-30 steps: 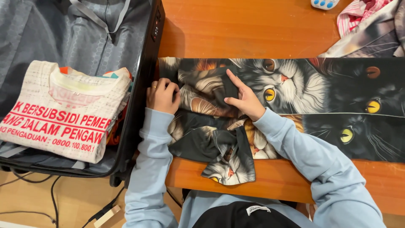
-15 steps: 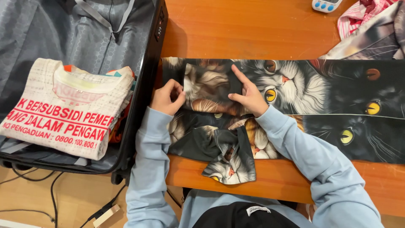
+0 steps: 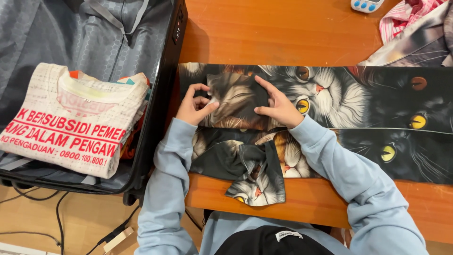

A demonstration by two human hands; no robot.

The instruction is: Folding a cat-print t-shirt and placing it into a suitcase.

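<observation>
A dark cat-print shirt (image 3: 358,108) lies folded lengthwise across the orange wooden table (image 3: 264,33). Its left end is being rolled into a small bundle (image 3: 236,97). My left hand (image 3: 196,105) pinches the bundle's left edge with its fingers curled. My right hand (image 3: 278,106) presses flat on the bundle's right side, fingers on the fabric. A loose sleeve (image 3: 255,177) of the shirt hangs toward the table's near edge.
An open grey-lined suitcase (image 3: 160,71) stands to the left, holding a folded white shirt (image 3: 71,123) with red lettering on top of other clothes. More clothes (image 3: 415,28) lie at the back right beside a small white device (image 3: 364,4). Cables run over the floor (image 3: 52,212).
The rolled end of the cat-print shirt has been turned over further to the right. My left hand moved right and opened onto the bundle's edge; my right hand stayed against it.
</observation>
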